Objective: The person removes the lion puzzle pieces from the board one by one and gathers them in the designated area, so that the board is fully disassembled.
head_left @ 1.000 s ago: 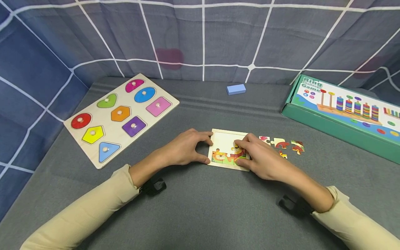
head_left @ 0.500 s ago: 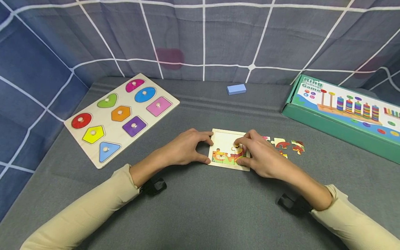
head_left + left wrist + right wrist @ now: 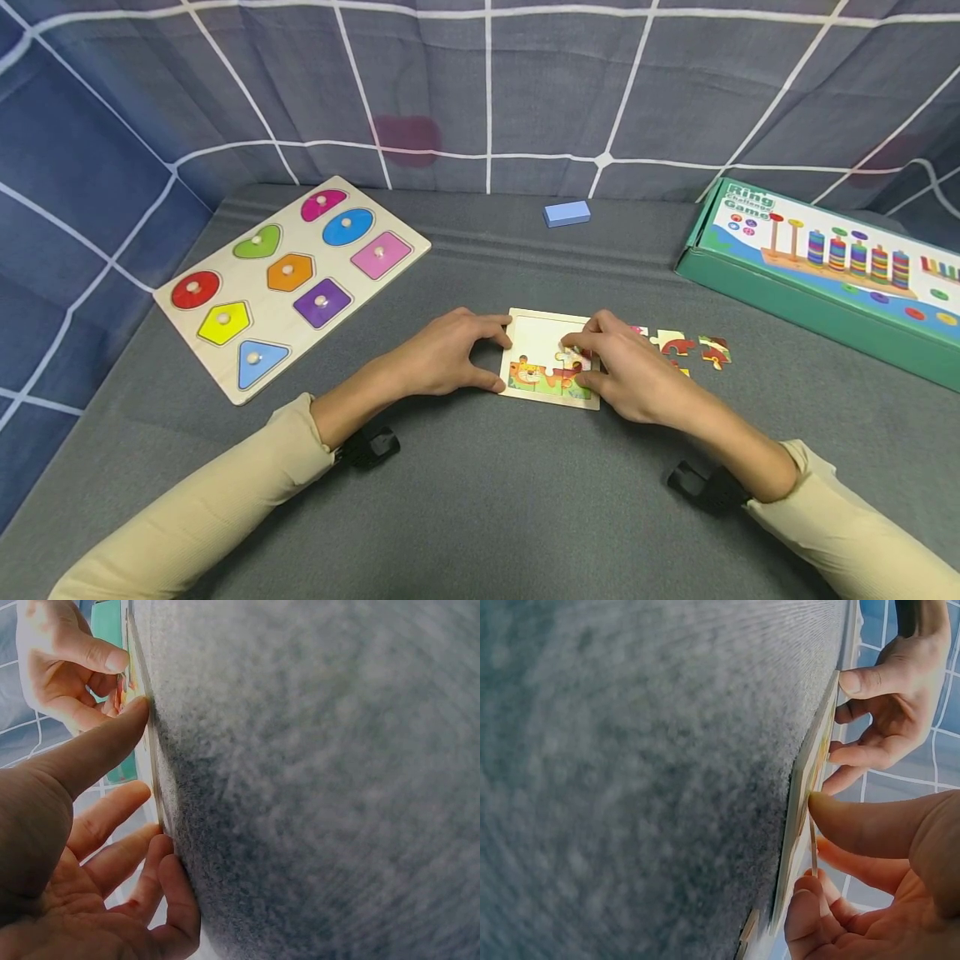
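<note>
A small square wooden jigsaw tray (image 3: 538,330) lies in front of me. Tiger-picture pieces (image 3: 534,377) fill its near part, while bare wood shows at its upper left. My left hand (image 3: 450,354) holds the tray's left edge, thumb at the near corner and fingers farther up. Over the tray's right side, my right hand (image 3: 633,375) pinches a jigsaw piece (image 3: 814,849); the right wrist view shows it edge-on, tilted up from the tray. Its picture is mostly hidden by the fingers. Several loose jigsaw pieces (image 3: 712,352) lie right of the tray, some partly behind the right hand.
A wooden peg puzzle board (image 3: 258,325) with coloured knobbed shapes lies at the left. A small blue block (image 3: 567,214) sits near the back curtain (image 3: 547,100). The green ring game box (image 3: 795,312) stands at the right on the grey table (image 3: 480,508).
My right thumb has shifted slightly up and right, uncovering more of the tray's near right corner. The right hand now covers the nearest loose piece more. My left hand has stayed in place.
</note>
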The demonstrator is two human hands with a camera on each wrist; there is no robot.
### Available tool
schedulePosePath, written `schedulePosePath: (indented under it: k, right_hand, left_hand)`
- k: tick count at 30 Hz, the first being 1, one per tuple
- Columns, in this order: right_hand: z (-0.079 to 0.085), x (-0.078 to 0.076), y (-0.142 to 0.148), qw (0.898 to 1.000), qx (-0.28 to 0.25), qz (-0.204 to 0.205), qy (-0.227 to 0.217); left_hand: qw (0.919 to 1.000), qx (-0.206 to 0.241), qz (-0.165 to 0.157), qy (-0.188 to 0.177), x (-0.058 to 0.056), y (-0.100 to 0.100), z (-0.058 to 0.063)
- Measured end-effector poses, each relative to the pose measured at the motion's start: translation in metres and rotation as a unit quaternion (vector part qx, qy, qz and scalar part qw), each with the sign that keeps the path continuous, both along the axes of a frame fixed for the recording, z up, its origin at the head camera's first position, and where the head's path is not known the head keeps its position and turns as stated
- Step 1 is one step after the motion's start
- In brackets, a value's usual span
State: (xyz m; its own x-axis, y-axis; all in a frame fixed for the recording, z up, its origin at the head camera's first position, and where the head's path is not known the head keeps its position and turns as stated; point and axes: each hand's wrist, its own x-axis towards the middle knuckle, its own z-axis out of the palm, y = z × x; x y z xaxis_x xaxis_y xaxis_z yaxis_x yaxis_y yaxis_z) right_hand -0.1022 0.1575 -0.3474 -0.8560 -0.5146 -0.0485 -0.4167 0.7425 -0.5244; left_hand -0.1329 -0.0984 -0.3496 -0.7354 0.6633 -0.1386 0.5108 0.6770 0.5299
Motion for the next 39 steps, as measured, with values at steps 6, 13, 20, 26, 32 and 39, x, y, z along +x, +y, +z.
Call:
schedulePosePath:
  k: [6, 13, 20, 26, 32, 39]
  right_hand:
    - [0.0, -0.001, 0.0, 1.0, 0.003, 0.003, 0.007]
    - [-0.001, -0.001, 0.002, 1.0, -0.008, -0.001, 0.007]
    - [0.004, 0.0, 0.005, 0.999, -0.031, -0.001, 0.005]
    - [0.007, 0.002, 0.011, 0.998, -0.053, 0.005, 0.014]
    - [0.009, 0.006, 0.017, 0.998, -0.063, 0.003, 0.013]
    - [0.016, 0.01, 0.031, 0.996, -0.078, 0.012, 0.028]
  left_hand:
    - [1.0, -0.005, 0.002, -0.002, 0.0, 0.0, 0.0]
    - [1.0, -0.004, 0.002, -0.003, 0.0, 0.0, 0.0]
    - [1.0, -0.002, -0.001, -0.002, 0.0, 0.0, 0.0]
    - [1.0, 0.0, 0.0, 0.0, 0.0, 0.0, -0.001]
    - [1.0, 0.003, 0.0, 0.002, 0.0, 0.0, -0.001]
    - [1.0, 0.006, 0.002, -0.002, 0.0, 0.0, 0.0]
